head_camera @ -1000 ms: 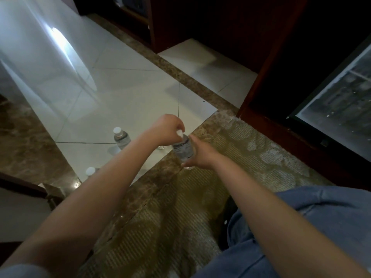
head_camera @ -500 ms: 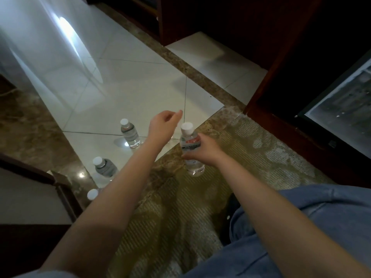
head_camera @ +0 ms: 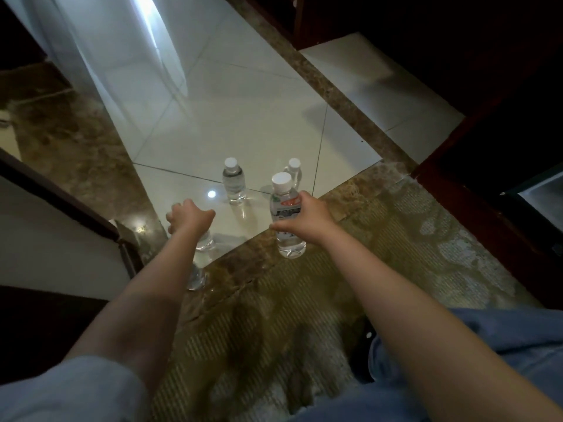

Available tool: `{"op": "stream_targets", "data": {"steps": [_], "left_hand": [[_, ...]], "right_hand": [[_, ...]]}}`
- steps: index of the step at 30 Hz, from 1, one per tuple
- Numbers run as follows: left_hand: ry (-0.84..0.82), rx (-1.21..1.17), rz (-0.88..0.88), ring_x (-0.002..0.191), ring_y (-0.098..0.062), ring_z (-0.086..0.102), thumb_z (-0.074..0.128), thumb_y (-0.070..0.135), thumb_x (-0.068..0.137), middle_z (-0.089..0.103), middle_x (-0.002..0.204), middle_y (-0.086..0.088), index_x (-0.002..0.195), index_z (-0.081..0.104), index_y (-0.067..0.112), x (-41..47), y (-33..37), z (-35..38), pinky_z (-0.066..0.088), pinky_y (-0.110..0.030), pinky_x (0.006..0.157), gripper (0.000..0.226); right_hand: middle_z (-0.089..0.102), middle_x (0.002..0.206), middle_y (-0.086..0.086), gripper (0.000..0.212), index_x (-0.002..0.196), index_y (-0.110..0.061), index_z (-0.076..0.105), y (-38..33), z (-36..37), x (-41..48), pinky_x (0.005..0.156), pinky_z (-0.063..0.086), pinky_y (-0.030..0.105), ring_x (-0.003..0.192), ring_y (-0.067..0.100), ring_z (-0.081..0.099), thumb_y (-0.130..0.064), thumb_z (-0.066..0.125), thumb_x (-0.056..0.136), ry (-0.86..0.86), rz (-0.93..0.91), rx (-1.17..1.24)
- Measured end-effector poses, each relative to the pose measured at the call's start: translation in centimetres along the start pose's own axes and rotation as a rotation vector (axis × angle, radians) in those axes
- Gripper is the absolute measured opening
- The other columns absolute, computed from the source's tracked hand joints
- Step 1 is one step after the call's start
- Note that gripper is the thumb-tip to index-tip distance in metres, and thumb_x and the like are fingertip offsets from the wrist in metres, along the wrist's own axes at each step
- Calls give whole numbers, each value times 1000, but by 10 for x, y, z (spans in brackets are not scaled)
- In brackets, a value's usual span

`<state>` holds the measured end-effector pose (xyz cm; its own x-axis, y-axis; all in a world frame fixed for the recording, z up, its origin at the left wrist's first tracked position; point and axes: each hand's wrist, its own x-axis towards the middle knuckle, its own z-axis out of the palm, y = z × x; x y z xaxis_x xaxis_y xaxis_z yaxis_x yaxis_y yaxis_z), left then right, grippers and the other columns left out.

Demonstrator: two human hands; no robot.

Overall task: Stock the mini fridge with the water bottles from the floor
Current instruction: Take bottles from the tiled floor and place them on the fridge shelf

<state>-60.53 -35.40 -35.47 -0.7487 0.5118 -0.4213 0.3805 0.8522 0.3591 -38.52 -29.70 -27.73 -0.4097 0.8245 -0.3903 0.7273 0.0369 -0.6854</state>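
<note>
Right hand (head_camera: pixel 307 216) holds a bottle (head_camera: pixel 286 220); left hand (head_camera: pixel 190 216) seemingly grasps another (head_camera: pixel 203 240).

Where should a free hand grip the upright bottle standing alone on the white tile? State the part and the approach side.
Grip the upright bottle around its clear body, below the white cap. It stands vertical, so a sideways wrap suits it. Come from the near side; the right hand holds another bottle to its right.

We saw a glossy white tile floor (head_camera: pixel 243 117) with brown marble borders. Two water bottles (head_camera: pixel 233 182) stood upright far out on it, another bottle (head_camera: pixel 203 240) nearer left.
</note>
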Motion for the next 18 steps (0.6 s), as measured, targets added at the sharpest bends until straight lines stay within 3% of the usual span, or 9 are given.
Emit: {"op": "stream_targets", "data": {"steps": [5,12,18], "left_hand": [[-47,21,-28,109,-37,54,51,28,92,57,120,-20,125,45,5,18,-27,8,47,-39,88,41],[-6,21,59,110,-35,55,55,27,92,58,120,-18,121,51,5,19,-29,10,43,-36,83,37],[16,1,146,102,-34,58,57,24,91,61,114,-17,116,53,7,-1,-14,13,41,-34,75,31]], "right_hand": [[62,120,-1,67,123,-20,51,3,8,-1,95,50,43,108,19,59,-31,85,66,-28,0,1],[63,119,1,65,123,-17,53,12,5,-4,92,49,35,108,20,60,-29,84,67,-10,30,11],[62,117,2,65,120,-16,52,15,-15,-5,89,51,37,105,21,60,-34,84,66,54,19,4]]}}
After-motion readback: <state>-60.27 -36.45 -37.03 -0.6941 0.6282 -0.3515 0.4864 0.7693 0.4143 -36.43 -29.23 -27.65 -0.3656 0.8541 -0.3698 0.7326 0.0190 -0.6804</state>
